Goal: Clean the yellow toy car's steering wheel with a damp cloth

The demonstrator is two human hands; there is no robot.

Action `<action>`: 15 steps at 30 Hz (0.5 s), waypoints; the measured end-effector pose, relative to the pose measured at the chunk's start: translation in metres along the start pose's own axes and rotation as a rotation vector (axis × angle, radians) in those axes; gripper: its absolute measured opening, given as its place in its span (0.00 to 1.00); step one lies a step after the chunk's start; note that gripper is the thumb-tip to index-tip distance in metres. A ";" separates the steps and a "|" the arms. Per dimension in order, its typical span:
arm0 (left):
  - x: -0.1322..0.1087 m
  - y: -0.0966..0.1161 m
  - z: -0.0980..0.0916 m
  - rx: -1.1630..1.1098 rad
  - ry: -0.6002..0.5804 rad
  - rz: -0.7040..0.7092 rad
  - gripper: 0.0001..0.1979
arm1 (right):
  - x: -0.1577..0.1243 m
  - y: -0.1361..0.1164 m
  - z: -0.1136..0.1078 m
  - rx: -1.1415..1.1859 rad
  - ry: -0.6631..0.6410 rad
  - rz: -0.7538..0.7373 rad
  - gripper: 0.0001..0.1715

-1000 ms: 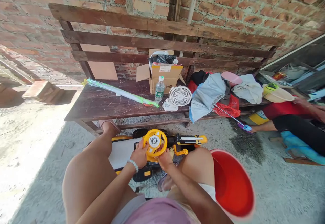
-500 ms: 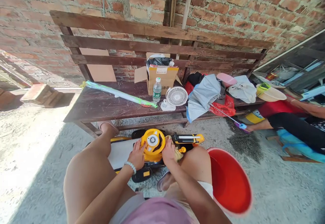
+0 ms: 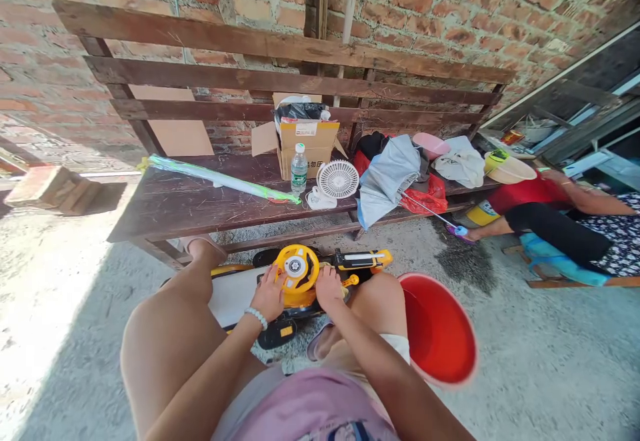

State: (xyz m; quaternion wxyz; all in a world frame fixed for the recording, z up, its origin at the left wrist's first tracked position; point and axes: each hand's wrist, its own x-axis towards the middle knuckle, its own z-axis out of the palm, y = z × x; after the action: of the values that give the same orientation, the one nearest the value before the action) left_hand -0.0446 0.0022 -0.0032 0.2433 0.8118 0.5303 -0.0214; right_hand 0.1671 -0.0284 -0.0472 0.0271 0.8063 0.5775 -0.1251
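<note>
Yellow steering wheel (image 3: 295,266) on toy vehicle (image 3: 233,299). Left hand (image 3: 269,294) half-curled over left rim, holding it. Right hand (image 3: 329,286) loosely bent beside right rim; cannot tell its grip.

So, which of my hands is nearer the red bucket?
Right. Your right hand, beside the yellow wheel, is across your knee from the bucket; your left hand, on the wheel, is farther left.

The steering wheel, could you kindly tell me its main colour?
The steering wheel is mainly yellow, shown best in the head view.
</note>
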 end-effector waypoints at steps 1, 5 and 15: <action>-0.001 0.000 -0.001 0.014 -0.019 -0.009 0.35 | 0.002 -0.002 -0.001 -0.005 -0.006 0.000 0.25; -0.005 0.002 -0.004 0.044 -0.086 -0.025 0.36 | 0.005 0.000 -0.005 -0.030 -0.034 -0.054 0.24; -0.005 0.008 -0.005 0.014 -0.123 -0.037 0.41 | -0.027 0.026 0.023 0.968 0.138 0.326 0.14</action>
State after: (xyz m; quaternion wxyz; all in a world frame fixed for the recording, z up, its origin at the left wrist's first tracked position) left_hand -0.0413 -0.0022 0.0058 0.2694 0.8006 0.5292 -0.0792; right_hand 0.1791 -0.0664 -0.0660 -0.3684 0.8123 0.3206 -0.3188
